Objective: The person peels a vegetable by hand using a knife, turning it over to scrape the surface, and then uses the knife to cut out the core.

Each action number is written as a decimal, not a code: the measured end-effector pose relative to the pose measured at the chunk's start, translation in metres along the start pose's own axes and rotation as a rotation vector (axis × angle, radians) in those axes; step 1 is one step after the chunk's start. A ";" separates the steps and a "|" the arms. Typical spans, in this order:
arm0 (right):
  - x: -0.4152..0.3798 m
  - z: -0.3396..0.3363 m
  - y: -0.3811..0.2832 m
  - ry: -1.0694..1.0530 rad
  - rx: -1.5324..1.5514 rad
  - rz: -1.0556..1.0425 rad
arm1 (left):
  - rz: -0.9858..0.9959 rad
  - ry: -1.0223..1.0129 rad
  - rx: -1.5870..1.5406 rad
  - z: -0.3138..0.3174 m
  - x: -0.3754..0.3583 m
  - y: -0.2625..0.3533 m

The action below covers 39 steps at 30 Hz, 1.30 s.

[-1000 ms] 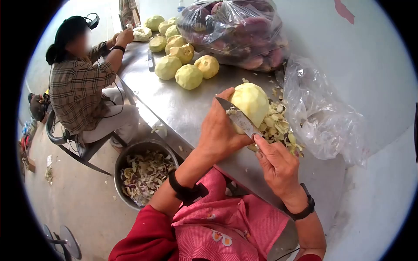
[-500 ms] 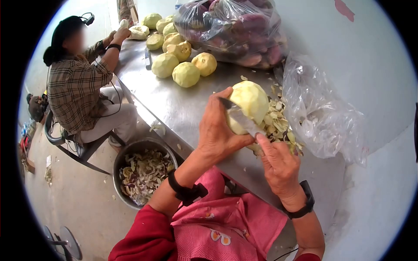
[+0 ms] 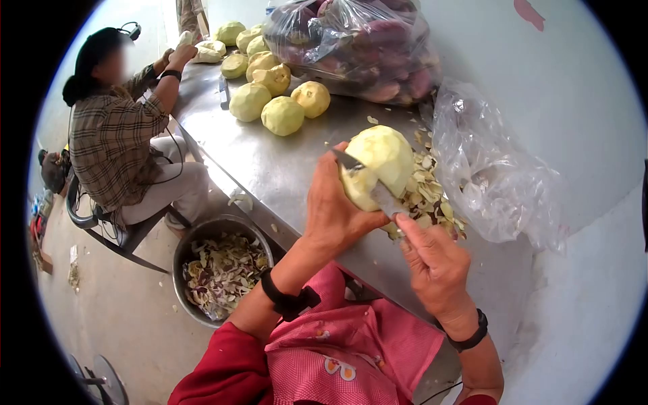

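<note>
I'm paring near the table's edge (image 3: 270, 179), left hand (image 3: 329, 210) cradling the vegetable (image 3: 383, 156), right hand (image 3: 439, 266) clutching the knife (image 3: 386, 200), probably needing shallow strokes next.

A person (image 3: 131, 138) in a plaid shirt (image 3: 101, 152) sits on a dark chair (image 3: 137, 233) on a pale floor (image 3: 125, 310).

From the held peeled vegetable (image 3: 388, 150), bare steel tabletop (image 3: 270, 158) leaves passage at nine o'clock. Other peeled vegetables (image 3: 283, 115) obstruct ten; a bulky bag of purple vegetables (image 3: 361, 57), eleven to twelve; crumpled clear plastic (image 3: 489, 179), three; heaped peelings (image 3: 429, 194), four.
</note>
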State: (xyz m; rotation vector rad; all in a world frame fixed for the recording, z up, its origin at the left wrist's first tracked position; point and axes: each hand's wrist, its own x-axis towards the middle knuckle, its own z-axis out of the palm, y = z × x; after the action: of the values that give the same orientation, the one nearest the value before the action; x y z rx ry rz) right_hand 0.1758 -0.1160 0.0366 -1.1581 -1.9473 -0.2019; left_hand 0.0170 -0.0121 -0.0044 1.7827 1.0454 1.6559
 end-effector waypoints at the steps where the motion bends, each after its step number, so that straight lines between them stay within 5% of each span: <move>1: -0.002 0.000 -0.002 -0.037 -0.019 -0.005 | 0.000 0.000 0.000 0.002 0.002 0.000; 6: -0.003 -0.001 0.000 -0.068 -0.084 -0.035 | 0.261 0.079 0.025 0.007 0.003 -0.002; 18: -0.005 -0.006 0.000 -0.050 -0.190 -0.096 | 0.263 0.041 0.153 0.004 -0.003 0.000; 24: -0.002 -0.014 0.012 0.047 -0.254 0.022 | 0.378 0.057 0.256 -0.001 0.003 0.003; 26: -0.003 -0.018 0.019 0.086 -0.039 0.178 | 0.383 0.028 0.272 -0.005 0.002 0.006; 39: -0.011 -0.020 -0.001 -0.038 -0.001 0.063 | 0.342 -0.047 0.230 0.008 -0.003 0.008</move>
State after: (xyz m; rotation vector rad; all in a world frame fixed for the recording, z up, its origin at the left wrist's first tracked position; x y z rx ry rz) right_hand 0.1886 -0.1339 0.0416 -1.2293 -1.9405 -0.1486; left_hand 0.0265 -0.0176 -0.0012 2.2434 0.9853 1.7324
